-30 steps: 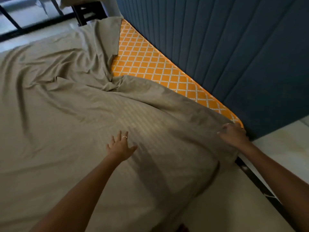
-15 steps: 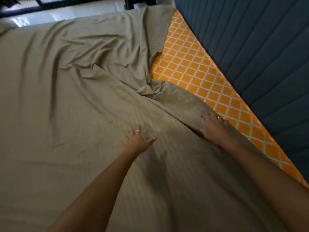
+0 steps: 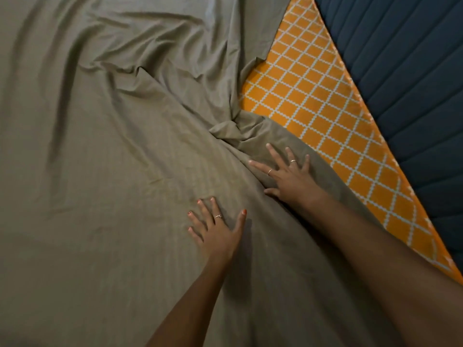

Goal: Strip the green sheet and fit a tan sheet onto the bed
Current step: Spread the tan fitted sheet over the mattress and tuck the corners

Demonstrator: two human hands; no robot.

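Tan sheet (image 3: 105, 196) covers most of the bed, spread from the left edge of the view to a diagonal line on the right. Its surface is smooth near the bottom and left, and rumpled toward the top, where long folds run down and gather into a tight knot of creases near the middle. From that knot the sheet's edge runs up toward the top of the view and down toward the lower right, leaving a long wedge of mattress (image 3: 315, 101) bare. That bare part is orange with a white lattice pattern. Beyond it, along the right side, stands a dark blue padded headboard (image 3: 406, 78) with stitched channels, touching the mattress edge.

Both hands lie flat on the sheet, palms down. The left hand (image 3: 218, 231) rests on the smooth part just below the knot, its fingers straight and spread wide, holding nothing; a ring sits on one finger and the nails are painted orange-red. The right hand (image 3: 288, 179) presses on a ridge of cloth just beside the sheet's edge, close to the bare mattress, fingers also spread wide and flat, with two rings showing. The two hands are near each other but apart. Both bare forearms reach in from the bottom of the view.
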